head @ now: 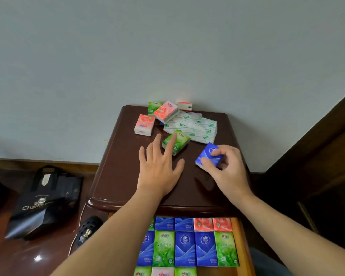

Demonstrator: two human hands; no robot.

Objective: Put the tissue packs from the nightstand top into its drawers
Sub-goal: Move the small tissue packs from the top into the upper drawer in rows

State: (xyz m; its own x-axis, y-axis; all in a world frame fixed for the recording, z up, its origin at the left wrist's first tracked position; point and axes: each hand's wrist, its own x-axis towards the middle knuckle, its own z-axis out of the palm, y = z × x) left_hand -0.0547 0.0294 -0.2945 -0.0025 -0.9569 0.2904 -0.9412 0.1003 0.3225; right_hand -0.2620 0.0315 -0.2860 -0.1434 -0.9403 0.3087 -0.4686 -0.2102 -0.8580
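A dark wooden nightstand [118,172] stands against a pale wall, its top drawer [239,246] pulled open below. On the top, the right hand [225,168] pinches a blue tissue pack [206,155] between thumb and curled fingers, tilting it up off the wood. Just left of it, the left hand [159,166] lies spread with fingers straight, the index fingertip touching a green tissue pack [177,143]. Behind them sit a crumpled white wrapper [195,126], two pink packs [144,124] and another green one near the wall. The drawer holds neat rows of blue, green and pink packs. A black paper bag [46,202] rests on the floor at left.
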